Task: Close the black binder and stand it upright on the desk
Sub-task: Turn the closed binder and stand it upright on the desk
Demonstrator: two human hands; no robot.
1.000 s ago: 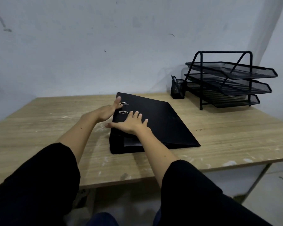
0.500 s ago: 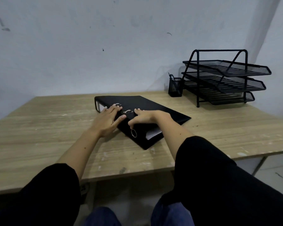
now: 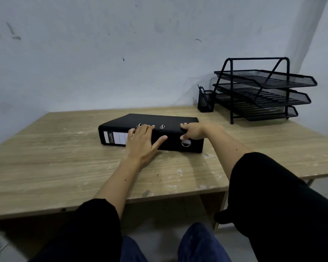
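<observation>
The black binder (image 3: 159,121) lies flat and closed in the middle of the wooden desk (image 3: 55,167), its spine facing me with a white label at the left and a metal finger ring at the right. My left hand (image 3: 143,141) rests over the spine near its middle, fingers spread onto the top cover and thumb stretched along the spine. My right hand (image 3: 194,131) grips the right end of the spine, fingers on the top edge and thumb just above the ring.
A black three-tier mesh letter tray (image 3: 263,91) stands at the back right of the desk, with a small black mesh pen cup (image 3: 205,101) beside it on its left. A pale wall runs behind the desk.
The binder has been turned on the desk so its spine now faces me squarely. Both hands moved with it, from the top cover to the spine.
</observation>
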